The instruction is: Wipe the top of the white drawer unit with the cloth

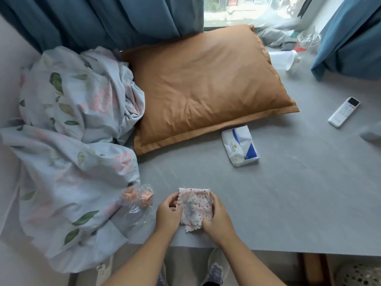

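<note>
A small white cloth (194, 206) with pink and dark dots is held between both hands just above the near part of a grey surface (278, 203). My left hand (168, 213) grips its left edge with thumb on top. My right hand (216, 216) grips its right edge and lower corner. The cloth is folded and crumpled, its scalloped bottom edge hanging below my fingers. No white drawer unit shows in this view.
A brown pillow (206, 85) and a floral duvet (68, 131) fill the left and back. A tissue pack (240, 148), a white remote (343, 112), a clear wrapper with pink pieces (138, 200) and a plastic bottle (282, 58) lie on the grey surface. Blue curtains hang behind.
</note>
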